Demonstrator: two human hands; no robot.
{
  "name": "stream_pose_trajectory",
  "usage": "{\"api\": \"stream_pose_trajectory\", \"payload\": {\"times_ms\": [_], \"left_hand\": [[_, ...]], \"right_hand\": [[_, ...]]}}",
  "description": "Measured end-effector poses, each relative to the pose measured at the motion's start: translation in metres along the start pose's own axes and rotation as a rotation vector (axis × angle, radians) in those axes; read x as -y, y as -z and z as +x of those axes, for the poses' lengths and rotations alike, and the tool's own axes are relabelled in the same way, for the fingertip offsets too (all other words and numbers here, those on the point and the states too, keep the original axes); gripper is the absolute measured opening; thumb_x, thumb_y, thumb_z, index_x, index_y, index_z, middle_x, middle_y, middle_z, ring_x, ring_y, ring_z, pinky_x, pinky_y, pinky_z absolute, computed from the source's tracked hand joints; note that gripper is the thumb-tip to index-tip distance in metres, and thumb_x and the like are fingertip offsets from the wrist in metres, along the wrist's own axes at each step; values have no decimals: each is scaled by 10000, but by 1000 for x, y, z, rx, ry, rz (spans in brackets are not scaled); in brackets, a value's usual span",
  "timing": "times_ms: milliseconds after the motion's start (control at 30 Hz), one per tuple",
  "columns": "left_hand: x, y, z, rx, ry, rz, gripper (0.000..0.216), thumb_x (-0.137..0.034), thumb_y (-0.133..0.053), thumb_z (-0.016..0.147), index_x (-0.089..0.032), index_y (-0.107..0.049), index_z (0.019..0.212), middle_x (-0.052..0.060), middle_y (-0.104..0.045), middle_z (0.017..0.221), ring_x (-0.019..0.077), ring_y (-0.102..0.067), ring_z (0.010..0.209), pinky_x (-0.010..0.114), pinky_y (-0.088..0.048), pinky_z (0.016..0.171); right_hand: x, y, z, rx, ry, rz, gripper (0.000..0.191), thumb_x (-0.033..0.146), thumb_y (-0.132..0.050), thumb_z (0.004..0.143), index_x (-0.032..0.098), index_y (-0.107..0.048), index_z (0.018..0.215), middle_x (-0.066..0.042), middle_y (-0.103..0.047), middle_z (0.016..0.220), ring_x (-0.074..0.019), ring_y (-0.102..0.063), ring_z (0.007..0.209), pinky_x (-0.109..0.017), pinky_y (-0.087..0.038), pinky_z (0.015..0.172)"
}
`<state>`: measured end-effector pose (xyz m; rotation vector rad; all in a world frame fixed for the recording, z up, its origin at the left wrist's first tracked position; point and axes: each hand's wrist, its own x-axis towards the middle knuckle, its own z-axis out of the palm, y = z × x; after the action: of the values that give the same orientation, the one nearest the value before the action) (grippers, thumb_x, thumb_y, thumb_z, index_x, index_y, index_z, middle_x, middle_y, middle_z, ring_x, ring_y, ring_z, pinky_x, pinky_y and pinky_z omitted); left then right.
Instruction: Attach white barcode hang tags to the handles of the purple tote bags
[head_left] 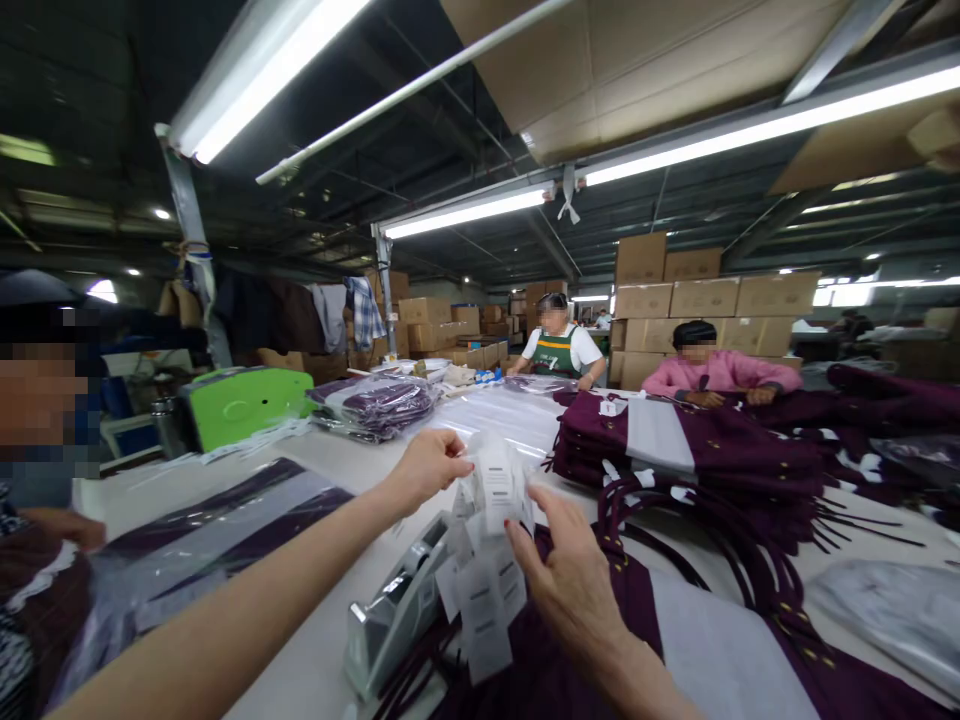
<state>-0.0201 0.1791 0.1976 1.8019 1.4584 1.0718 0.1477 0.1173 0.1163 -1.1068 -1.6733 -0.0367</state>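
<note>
A bunched strip of white printed labels (496,490) hangs in front of me, its tail trailing down over the purple cloth. My left hand (431,465) pinches the strip near its top, thumb against fingers. Close to the strip's right edge is my right hand (566,560), its fingers stretched and apart, thumb tip at the labels; a firm grip does not show. Below my left wrist stands a grey tape dispenser (397,590). Under my right forearm lies a purple garment (637,600) with a white band (727,640), metal eyelets and dark cords.
Stacked purple garments (720,450) stand at right, a plastic-wrapped pile (375,405) at back left. Bagged garments (217,530) lie left, near a green machine (251,405). One person sits close at left; two work across the table (300,450). Cartons (705,300) are stacked behind.
</note>
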Motion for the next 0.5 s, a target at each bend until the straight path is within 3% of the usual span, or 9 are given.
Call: {"api": "stream_pose_trajectory", "payload": {"times_ms": [200, 333, 433, 500], "left_hand": [[-12, -8, -36, 34, -2, 65, 119, -148, -589, 599, -151, -472, 580, -92, -410, 442, 42, -364, 376, 177, -286, 400], [-8, -3, -47, 10, 2, 145, 114, -152, -594, 599, -151, -488, 641, -91, -428, 460, 55, -398, 391, 182, -303, 412], [-3, 3, -52, -4, -20, 153, 326, -139, -597, 590, -133, -531, 909, -107, -435, 467, 63, -410, 380, 184, -308, 409], [-2, 6, -55, 17, -41, 134, 540, -124, -589, 593, -142, -478, 1121, -122, -420, 454, 65, -405, 368, 182, -310, 409]], "right_hand": [[32, -1, 10, 137, -139, -180, 657, 366, -615, 670, 81, -419, 1228, -150, -549, 1102, -307, -472, 1015, -441, -373, 860], [36, 5, 8, 279, -330, 11, 670, 303, -624, 621, 112, -419, 1230, -106, -578, 1029, -267, -509, 948, -370, -400, 796], [32, 10, 9, 373, -441, 242, 530, 207, -554, 608, 142, -494, 1130, -45, -597, 885, -189, -540, 755, -275, -405, 651], [32, 14, 10, 399, -363, 307, 276, 186, -463, 651, 160, -587, 896, -8, -574, 734, -150, -505, 645, -241, -362, 587]]}}
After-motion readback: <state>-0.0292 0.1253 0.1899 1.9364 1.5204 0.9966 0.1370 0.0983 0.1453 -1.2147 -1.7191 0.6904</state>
